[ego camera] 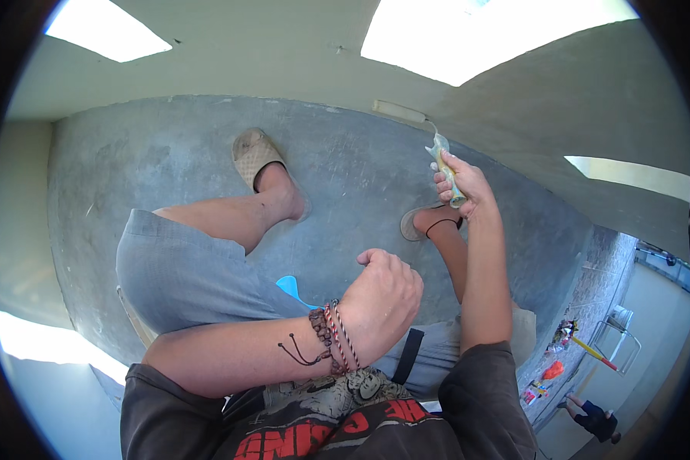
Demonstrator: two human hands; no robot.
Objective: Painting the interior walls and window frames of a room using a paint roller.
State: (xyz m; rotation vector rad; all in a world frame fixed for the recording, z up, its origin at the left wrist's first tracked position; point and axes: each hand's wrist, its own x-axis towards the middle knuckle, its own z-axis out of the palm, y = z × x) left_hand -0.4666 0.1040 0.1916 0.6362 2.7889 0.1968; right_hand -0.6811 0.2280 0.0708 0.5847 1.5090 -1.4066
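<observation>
My right hand [463, 181] grips the yellowish, paint-smeared handle of a small paint roller [399, 110]. Its pale, narrow sleeve lies against the foot of the greenish-grey wall [276, 63], just above the grey concrete floor [345, 172]. My left hand [385, 305] hovers in front of my torso, back towards the camera, with fingers curled; whether anything is in it cannot be told. Bracelets circle that wrist. Partly hidden behind my thigh and left wrist, a bright blue plastic object [290, 286] shows on or near the floor.
Walls with bright openings surround the floor. My slippered feet stand apart on it. Beyond the floor's right edge lie an orange item [552, 370], mixed small things, a white bucket [620, 316] and a metal frame [632, 351]. Another person [595, 420] is farther off at lower right.
</observation>
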